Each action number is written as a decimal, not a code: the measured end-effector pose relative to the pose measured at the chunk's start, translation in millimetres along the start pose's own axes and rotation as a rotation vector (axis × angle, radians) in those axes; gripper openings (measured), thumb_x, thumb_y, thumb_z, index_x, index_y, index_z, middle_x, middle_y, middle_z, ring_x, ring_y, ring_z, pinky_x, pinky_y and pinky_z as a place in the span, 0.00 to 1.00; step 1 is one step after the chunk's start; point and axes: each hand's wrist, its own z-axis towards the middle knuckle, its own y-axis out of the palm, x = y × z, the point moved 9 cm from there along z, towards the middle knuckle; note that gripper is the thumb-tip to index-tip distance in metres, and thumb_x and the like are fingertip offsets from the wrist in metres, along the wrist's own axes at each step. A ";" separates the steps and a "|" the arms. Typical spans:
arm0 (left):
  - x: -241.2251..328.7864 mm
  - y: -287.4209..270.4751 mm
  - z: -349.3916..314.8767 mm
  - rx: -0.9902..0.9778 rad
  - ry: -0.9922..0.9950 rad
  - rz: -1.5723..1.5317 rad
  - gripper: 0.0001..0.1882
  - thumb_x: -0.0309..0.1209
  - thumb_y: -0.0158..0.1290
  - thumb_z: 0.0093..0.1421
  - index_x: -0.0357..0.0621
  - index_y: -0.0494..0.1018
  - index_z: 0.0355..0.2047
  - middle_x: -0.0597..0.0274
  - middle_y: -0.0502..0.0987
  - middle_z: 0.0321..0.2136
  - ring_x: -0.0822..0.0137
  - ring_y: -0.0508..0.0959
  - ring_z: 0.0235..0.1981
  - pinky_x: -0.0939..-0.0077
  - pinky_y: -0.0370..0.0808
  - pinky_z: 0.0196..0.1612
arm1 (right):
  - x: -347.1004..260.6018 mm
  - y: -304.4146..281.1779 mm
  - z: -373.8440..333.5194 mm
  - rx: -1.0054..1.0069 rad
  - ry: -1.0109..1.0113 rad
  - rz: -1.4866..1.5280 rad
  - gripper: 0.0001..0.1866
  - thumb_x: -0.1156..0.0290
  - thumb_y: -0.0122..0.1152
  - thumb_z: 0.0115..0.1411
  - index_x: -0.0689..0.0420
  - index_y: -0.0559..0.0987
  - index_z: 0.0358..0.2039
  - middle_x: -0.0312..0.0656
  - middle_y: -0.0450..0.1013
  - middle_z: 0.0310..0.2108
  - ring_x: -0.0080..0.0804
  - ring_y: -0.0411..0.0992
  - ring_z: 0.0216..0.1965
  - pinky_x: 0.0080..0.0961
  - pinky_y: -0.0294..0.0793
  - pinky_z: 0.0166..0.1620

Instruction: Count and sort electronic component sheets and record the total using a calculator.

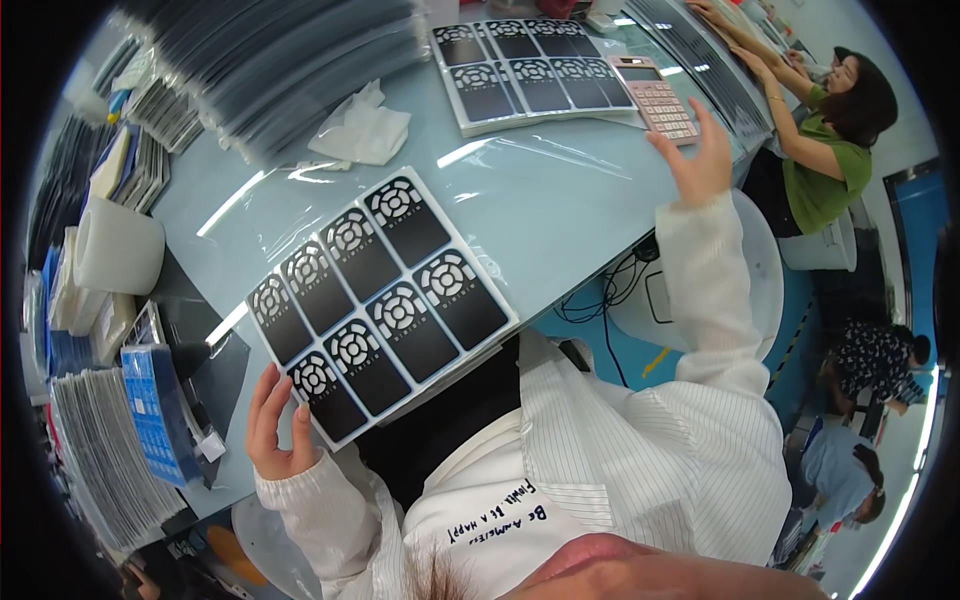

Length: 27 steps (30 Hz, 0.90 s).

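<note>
A stack of white sheets (407,273) printed with black panels, each with a ring of pale cut-out shapes, lies at an angle on the table's near side. My left hand (281,428) is at its lower left corner, fingers and thumb apart and touching the edge. Off to the right, my right hand (697,160) is raised with thumb and fingers spread, nothing between them. It is beside a pink calculator (662,105), which rests against a second stack of similar printed sheets (530,72) at the far side.
A crumpled white tissue (365,125) lies near a tall pile of dark sheets in clear film (290,60). On the left are a white roll (120,247), a blue-printed pack (160,415) and stacked sheets (100,450). A person in green (825,165) works at the right; cables hang below the table.
</note>
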 end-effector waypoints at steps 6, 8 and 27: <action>-0.5 -13.7 2.1 -0.018 0.052 0.160 0.18 0.33 0.56 0.63 0.37 0.77 0.52 0.46 0.71 0.59 0.51 0.71 0.61 0.59 0.65 0.63 | 126.9 76.9 2.3 -0.315 0.331 -0.157 0.69 0.39 0.82 0.32 0.65 0.57 0.67 0.59 0.63 0.62 0.51 0.61 0.64 0.39 0.61 0.65; -6.7 -17.0 3.3 -0.012 0.037 0.146 0.19 0.34 0.56 0.64 0.37 0.76 0.52 0.47 0.71 0.60 0.50 0.71 0.62 0.58 0.65 0.63 | 129.8 86.1 -1.3 -0.399 0.504 -0.061 0.70 0.40 0.83 0.30 0.64 0.57 0.67 0.58 0.63 0.62 0.50 0.60 0.64 0.38 0.60 0.66; -6.2 -16.8 11.9 0.000 0.039 0.204 0.18 0.34 0.56 0.63 0.37 0.77 0.50 0.44 0.73 0.58 0.46 0.73 0.59 0.54 0.67 0.61 | 193.4 59.1 5.4 -0.187 0.566 -0.192 0.56 0.43 0.80 0.35 0.64 0.70 0.60 0.52 0.73 0.55 0.44 0.73 0.55 0.34 0.68 0.60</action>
